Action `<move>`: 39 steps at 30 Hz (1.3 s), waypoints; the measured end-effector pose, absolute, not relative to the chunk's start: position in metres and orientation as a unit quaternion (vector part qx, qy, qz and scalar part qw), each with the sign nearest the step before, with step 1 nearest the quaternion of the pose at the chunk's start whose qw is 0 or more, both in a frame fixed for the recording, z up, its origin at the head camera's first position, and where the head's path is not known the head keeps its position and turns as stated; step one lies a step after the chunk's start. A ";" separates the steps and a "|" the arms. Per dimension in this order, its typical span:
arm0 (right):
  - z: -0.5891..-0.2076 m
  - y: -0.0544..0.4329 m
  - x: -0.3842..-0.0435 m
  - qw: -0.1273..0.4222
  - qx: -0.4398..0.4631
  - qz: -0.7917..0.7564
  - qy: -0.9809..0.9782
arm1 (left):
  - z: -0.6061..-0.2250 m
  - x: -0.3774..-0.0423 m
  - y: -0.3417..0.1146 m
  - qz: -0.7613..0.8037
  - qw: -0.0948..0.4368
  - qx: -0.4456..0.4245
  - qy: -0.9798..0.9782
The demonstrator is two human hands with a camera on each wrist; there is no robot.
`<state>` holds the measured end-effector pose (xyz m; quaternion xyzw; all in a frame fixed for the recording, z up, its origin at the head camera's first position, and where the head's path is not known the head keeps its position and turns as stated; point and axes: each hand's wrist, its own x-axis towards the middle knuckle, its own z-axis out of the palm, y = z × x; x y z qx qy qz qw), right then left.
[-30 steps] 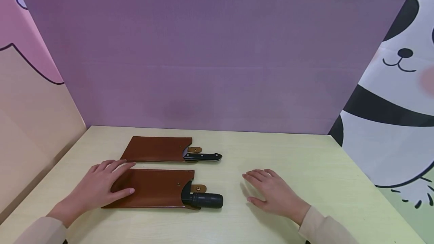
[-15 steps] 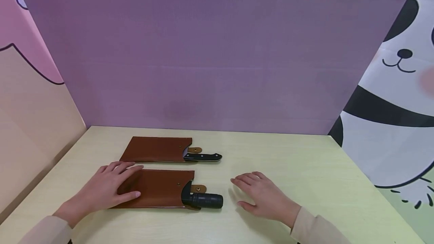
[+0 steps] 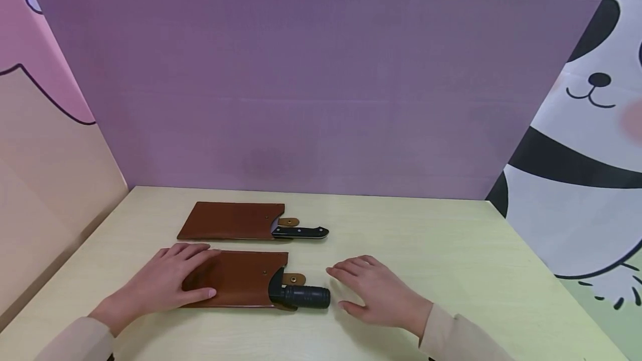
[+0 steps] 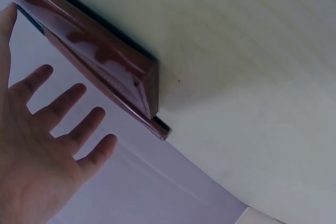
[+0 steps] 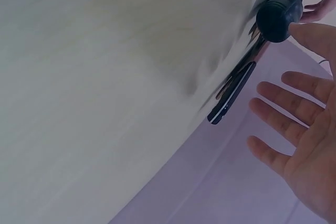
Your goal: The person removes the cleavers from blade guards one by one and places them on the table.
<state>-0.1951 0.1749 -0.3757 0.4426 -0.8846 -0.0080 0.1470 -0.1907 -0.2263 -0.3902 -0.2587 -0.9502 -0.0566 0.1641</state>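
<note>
Two brown leather sheaths lie flat on the table, one behind the other. From the near sheath (image 3: 241,280) a thick, ridged black handle (image 3: 307,297) sticks out to the right; its blade is hidden. The far sheath (image 3: 233,220) holds a knife with a slim, riveted black handle (image 3: 301,232). My left hand (image 3: 168,277) hovers over the left end of the near sheath, fingers spread, and seems not to touch it in the left wrist view. My right hand (image 3: 378,297) floats just right of the thick handle, fingers loosely extended and holding nothing.
The pale wooden table (image 3: 421,238) extends to the right of both sheaths. A purple backdrop (image 3: 321,82) rises at its far edge. A panda-printed panel (image 3: 577,205) stands on the right, a pink and beige panel (image 3: 45,183) on the left.
My right hand has moved left, closer to the thick black handle. The left hand has shifted slightly right over the near sheath. Both sheaths have stayed in place.
</note>
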 end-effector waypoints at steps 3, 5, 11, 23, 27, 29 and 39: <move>-0.375 0.171 -0.195 0.139 0.449 -0.003 -0.883 | -0.391 -0.192 -0.224 -0.063 0.157 -0.263 -0.950; -0.375 0.168 -0.195 0.131 0.451 -0.002 -0.883 | -0.392 -0.192 -0.223 -0.068 0.150 -0.267 -0.950; -0.375 0.160 -0.195 0.098 0.452 0.000 -0.887 | -0.395 -0.194 -0.222 -0.086 0.123 -0.268 -0.952; -0.381 0.145 -0.196 0.112 0.479 -0.007 -0.871 | -0.398 -0.196 -0.222 -0.099 0.100 -0.282 -0.949; -0.385 0.141 -0.197 0.116 0.487 -0.007 -0.865 | -0.400 -0.197 -0.222 -0.102 0.084 -0.286 -0.949; -0.387 0.139 -0.197 0.113 0.490 -0.004 -0.864 | -0.400 -0.197 -0.223 -0.102 0.080 -0.289 -0.949; -0.388 0.133 -0.196 0.065 0.475 0.008 -0.877 | -0.402 -0.202 -0.225 -0.110 0.044 -0.286 -0.951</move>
